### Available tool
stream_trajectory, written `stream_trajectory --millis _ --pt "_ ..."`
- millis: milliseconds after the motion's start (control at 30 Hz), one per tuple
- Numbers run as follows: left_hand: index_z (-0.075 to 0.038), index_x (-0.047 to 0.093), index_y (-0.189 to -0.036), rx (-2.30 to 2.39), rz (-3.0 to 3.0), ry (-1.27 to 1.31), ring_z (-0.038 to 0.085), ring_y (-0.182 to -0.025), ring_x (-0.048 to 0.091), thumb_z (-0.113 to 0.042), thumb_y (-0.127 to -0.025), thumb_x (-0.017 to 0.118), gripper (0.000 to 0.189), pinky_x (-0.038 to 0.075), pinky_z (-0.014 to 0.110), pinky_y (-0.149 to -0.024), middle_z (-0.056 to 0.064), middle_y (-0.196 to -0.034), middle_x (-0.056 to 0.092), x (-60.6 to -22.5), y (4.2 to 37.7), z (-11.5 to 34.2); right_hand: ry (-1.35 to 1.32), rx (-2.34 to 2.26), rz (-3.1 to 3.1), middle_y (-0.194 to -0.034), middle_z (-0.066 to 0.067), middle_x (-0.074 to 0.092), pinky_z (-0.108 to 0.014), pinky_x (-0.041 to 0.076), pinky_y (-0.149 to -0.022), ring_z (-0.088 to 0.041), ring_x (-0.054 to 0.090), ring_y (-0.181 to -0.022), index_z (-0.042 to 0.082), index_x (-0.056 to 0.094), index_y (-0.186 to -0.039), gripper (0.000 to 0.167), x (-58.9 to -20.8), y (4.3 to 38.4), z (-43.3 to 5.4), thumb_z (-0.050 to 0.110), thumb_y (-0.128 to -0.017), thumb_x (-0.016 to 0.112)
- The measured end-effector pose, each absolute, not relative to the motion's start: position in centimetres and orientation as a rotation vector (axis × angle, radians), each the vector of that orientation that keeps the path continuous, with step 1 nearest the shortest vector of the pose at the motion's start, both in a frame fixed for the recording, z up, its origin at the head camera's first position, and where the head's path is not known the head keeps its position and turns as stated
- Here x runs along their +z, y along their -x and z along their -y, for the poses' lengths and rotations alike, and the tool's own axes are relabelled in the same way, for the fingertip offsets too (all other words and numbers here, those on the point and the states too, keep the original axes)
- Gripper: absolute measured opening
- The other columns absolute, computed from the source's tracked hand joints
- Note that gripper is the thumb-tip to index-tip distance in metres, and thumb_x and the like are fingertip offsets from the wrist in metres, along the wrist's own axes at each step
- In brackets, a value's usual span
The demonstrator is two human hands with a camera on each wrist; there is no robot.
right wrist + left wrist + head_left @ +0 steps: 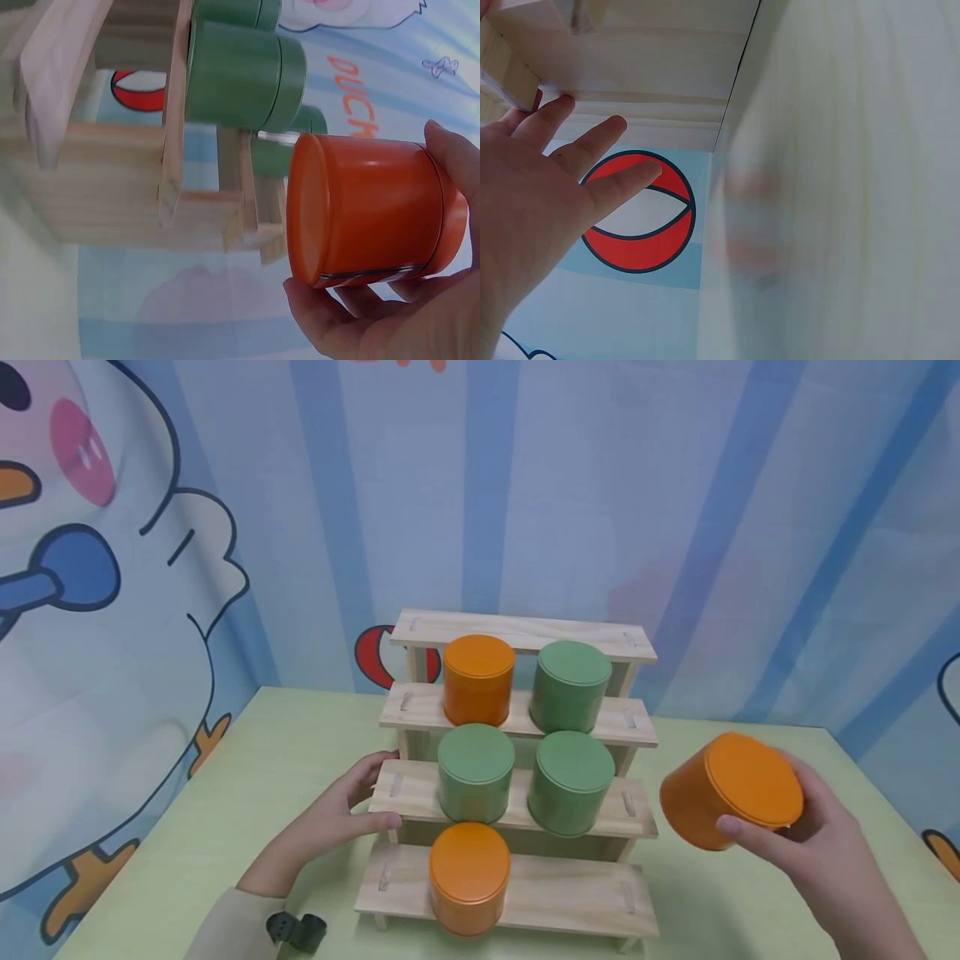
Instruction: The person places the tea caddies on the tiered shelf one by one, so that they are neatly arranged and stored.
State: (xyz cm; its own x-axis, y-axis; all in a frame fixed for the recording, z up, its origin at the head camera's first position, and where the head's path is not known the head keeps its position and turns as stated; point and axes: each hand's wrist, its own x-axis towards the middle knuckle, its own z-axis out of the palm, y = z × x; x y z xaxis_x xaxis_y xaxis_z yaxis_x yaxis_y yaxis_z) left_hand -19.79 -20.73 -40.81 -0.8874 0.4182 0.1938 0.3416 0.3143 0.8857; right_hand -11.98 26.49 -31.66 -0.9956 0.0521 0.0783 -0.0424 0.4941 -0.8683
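Observation:
A four-step wooden rack (517, 893) stands mid-table. An orange tin (478, 679) and a green tin (570, 685) sit on its second step. Two green tins (476, 772) share the third step, and an orange tin (468, 877) sits left on the lowest; the top step is bare. My right hand (795, 835) grips another orange tin (731, 789), tilted, in the air right of the rack. In the right wrist view that orange tin (367, 210) lies in my right hand (390, 322). My left hand (352, 802) touches the third step's left end with straight fingers (592, 142).
The rack stands on a pale green table (225, 810) with a blue striped cartoon backdrop (112, 568) behind and to the left. A black wrist strap (296, 931) shows by my left sleeve. The table's right edge (885, 785) runs close to my right hand.

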Motion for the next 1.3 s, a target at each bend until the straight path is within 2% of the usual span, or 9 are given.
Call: stream_trajectory --millis 300,500,667,833,933,1067,1300 --pt "-0.007 0.035 -0.143 1.649 -2.492 -0.724 0.041 -0.127 0.046 -0.022 -0.085 0.074 0.071 0.030 0.066 -0.104 0.017 -0.136 0.053 -40.7 19.8 20.7 -0.102 1.554 2.732 -0.140 -0.005 0.042 -0.031 0.053 -0.085 0.009 0.052 -0.103 0.017 0.024 -0.151 0.080 -32.3 10.4 -23.4 0.018 -0.087 0.073" --pt "-0.006 0.035 -0.144 1.650 -2.485 -0.713 0.042 -0.129 0.044 -0.022 -0.085 0.073 0.072 0.029 0.066 -0.105 0.018 -0.137 0.052 -40.7 19.8 20.6 -0.244 1.559 2.705 -0.134 0.001 0.050 -0.035 0.050 -0.087 -0.001 0.055 -0.108 0.023 0.036 -0.145 0.077 -33.4 9.7 -21.2 0.016 -0.080 0.079" --pt "-0.006 0.035 -0.144 1.649 -2.486 -0.707 0.042 -0.129 0.044 -0.023 -0.085 0.074 0.073 0.029 0.066 -0.105 0.018 -0.137 0.052 -40.6 19.7 20.6 -0.179 1.707 2.733 -0.135 -0.002 0.052 -0.043 0.047 -0.091 -0.008 0.056 -0.111 0.023 0.039 -0.142 0.078 -34.1 9.5 -19.9 0.021 -0.077 0.081" --pt "-0.006 0.034 -0.144 1.660 -2.474 -0.714 0.042 -0.128 0.044 -0.021 -0.085 0.073 0.072 0.028 0.067 -0.105 0.018 -0.137 0.051 -40.6 19.7 20.6 -0.197 1.762 2.750 -0.137 -0.008 0.052 -0.039 0.048 -0.091 -0.009 0.056 -0.112 0.017 0.037 -0.144 0.080 -34.9 9.5 -18.9 0.019 -0.078 0.081" --pt "-0.005 0.034 -0.144 1.662 -2.471 -0.719 0.043 -0.128 0.044 -0.020 -0.086 0.073 0.071 0.028 0.067 -0.105 0.019 -0.137 0.052 -40.6 19.7 20.6 -0.210 1.811 2.732 -0.135 -0.007 0.053 -0.038 0.048 -0.092 -0.010 0.056 -0.112 0.018 0.039 -0.143 0.079 -35.4 9.4 -18.3 0.018 -0.076 0.082" --pt "-0.006 0.034 -0.144 1.667 -2.463 -0.724 0.043 -0.128 0.044 -0.020 -0.086 0.073 0.071 0.027 0.068 -0.104 0.018 -0.137 0.052 -40.7 19.7 20.7 -0.137 1.879 2.719 -0.134 -0.002 0.054 -0.043 0.045 -0.095 -0.018 0.055 -0.116 0.024 0.044 -0.139 0.078 -35.7 9.1 -17.3 0.020 -0.072 0.084" --pt "-0.007 0.034 -0.144 1.668 -2.458 -0.721 0.044 -0.129 0.042 -0.021 -0.086 0.073 0.071 0.027 0.069 -0.104 0.018 -0.138 0.051 -40.7 19.7 20.7 -0.096 1.924 2.710 -0.130 -0.002 0.057 -0.052 0.043 -0.096 -0.026 0.052 -0.120 0.024 0.048 -0.134 0.074 -36.0 9.1 -16.1 0.021 -0.070 0.086"
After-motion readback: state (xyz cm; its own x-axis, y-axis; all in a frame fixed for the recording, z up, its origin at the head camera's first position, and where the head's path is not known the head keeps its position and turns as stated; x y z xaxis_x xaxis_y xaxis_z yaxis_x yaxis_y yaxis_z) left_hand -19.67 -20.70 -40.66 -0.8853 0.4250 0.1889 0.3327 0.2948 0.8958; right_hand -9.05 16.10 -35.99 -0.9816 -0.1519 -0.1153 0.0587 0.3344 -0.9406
